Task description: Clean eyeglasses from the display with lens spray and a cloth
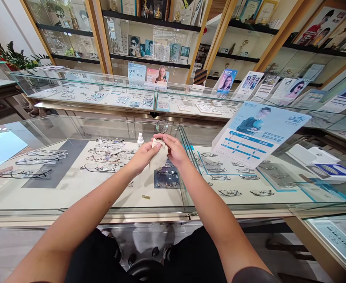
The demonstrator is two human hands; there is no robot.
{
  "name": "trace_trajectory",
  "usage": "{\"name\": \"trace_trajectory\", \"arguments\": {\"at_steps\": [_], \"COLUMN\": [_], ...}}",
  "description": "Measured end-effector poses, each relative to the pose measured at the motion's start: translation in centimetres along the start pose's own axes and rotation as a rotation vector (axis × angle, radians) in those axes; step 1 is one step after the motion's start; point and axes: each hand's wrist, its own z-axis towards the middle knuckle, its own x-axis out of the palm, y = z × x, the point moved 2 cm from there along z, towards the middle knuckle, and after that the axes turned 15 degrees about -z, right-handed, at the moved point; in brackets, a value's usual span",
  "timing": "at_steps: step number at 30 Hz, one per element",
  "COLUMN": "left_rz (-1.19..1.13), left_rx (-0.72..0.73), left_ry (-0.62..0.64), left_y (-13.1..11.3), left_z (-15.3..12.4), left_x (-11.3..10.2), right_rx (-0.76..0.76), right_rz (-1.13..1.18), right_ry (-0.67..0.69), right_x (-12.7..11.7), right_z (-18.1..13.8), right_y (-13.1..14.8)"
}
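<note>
Both hands meet over the glass display counter (72, 200). My left hand (146, 154) is closed on a cream cleaning cloth (159, 158), its thumb pressing the fabric. Opposite it, my right hand (174, 149) has its fingers wrapped round a pair of eyeglasses (161, 126). One round, thin-rimmed lens shows beyond the fingertips; fingers and cloth hide the remainder of the frame. A small white dropper bottle (140, 139) stands upright just left of the hands.
Rows of eyeglasses (100, 168) lie under the glass. A large blue-and-white sign (258, 133) stands at the right, with an open white box (314, 157) beyond it. Another glass display case (102, 84) runs across the back. A small gold-coloured strip (146, 197) lies near the front edge.
</note>
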Motion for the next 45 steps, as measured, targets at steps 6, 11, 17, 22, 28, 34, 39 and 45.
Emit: {"name": "trace_trajectory", "arguments": {"at_steps": [6, 11, 17, 22, 28, 34, 39, 45], "left_rz": [-0.030, -0.012, -0.049, 0.029, 0.067, 0.053, 0.057, 0.062], "left_rx": [0.004, -0.002, 0.026, 0.044, 0.079, 0.137, 0.139, 0.187], "left_ry": [0.012, 0.066, 0.018, 0.012, -0.056, -0.058, -0.069, -0.093], "left_y": [-0.1, -0.4, 0.0, -0.3, -0.4, -0.5, -0.5, -0.4], "left_z": [-0.2, -0.4, 0.0, -0.2, -0.3, -0.4, -0.4, -0.3], "left_x": [0.1, 0.1, 0.0, 0.4, 0.4, 0.7, 0.7, 0.5], "right_rx": [-0.004, -0.026, -0.013, -0.013, -0.030, -0.035, -0.047, -0.085], "right_rz": [0.005, -0.010, 0.027, 0.016, -0.006, 0.018, 0.013, -0.060], "right_ry": [-0.011, -0.021, -0.005, 0.015, 0.033, 0.006, 0.020, 0.050], "right_x": [-0.2, -0.2, -0.2, 0.1, 0.5, 0.8, 0.9, 1.1], "right_z": [0.1, 0.1, 0.1, -0.1, -0.2, -0.3, -0.3, -0.5], "right_y": [-0.1, 0.1, 0.2, 0.4, 0.3, 0.4, 0.7, 0.8]}}
